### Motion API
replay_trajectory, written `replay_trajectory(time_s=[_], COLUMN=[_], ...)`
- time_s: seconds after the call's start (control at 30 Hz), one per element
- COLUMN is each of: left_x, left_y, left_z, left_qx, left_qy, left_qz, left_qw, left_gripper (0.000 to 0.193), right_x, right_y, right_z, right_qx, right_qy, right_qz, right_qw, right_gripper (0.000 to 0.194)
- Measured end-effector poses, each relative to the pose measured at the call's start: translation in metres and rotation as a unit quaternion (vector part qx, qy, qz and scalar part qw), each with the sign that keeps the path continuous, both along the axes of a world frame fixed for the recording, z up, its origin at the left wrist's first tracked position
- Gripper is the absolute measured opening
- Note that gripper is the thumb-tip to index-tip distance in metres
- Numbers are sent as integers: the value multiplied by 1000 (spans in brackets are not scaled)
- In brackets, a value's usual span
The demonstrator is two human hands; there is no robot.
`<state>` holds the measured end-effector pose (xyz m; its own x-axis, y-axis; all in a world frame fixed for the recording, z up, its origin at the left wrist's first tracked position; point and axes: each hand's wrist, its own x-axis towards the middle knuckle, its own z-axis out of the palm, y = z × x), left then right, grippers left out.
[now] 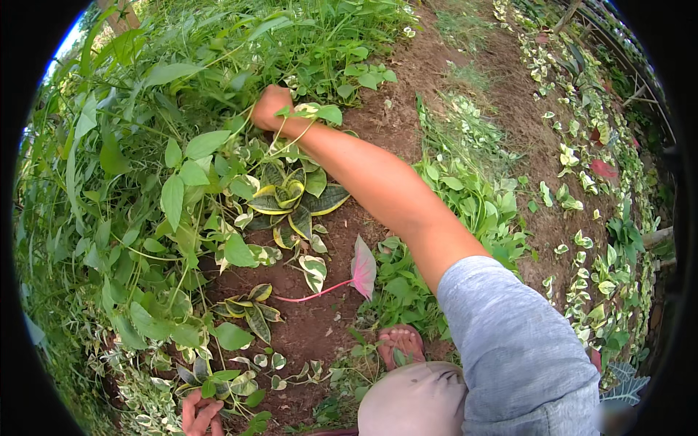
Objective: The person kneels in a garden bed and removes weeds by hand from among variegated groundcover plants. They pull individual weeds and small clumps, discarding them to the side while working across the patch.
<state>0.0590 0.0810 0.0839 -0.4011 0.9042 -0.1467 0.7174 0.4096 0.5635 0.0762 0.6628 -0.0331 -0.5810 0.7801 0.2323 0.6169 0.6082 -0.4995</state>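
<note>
My right hand [272,108] reaches out at the upper middle, its back towards me and its fingers hidden in tall green weeds [207,82]; whether it grips a stem cannot be seen. Thin vine stems cross its wrist. Below it grows a yellow-edged snake plant [283,196]. At the bottom, my left hand [202,415] is partly in view with curled fingers, close to a small snake plant and green leaves; what it touches is unclear. Between the hands stand another small snake plant [256,310] and a pink caladium leaf [363,270] on a thin pink stalk.
Dense leafy vines [191,180] cover the left. Uprooted-looking greenery [474,201] lies on brown soil [501,92] right of my arm. Variegated plants [570,158] line the right side, near a wooden fence [635,76]. My bare-toed foot [401,344] and knee are at the bottom.
</note>
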Motion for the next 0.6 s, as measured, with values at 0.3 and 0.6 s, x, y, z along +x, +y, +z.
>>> replay_trajectory(time_s=[0.3, 0.6], left_x=[5, 3], left_y=[7, -5], left_z=[5, 8], left_qx=[5, 25], left_qy=[7, -11], left_qz=[15, 29], left_qw=[1000, 999], left_gripper=[20, 21], right_x=[14, 46], right_y=[2, 28], right_z=[-3, 27], right_qx=[54, -97], right_qy=[-16, -98], right_qz=[131, 313], right_qw=[990, 940], right_gripper=[51, 45])
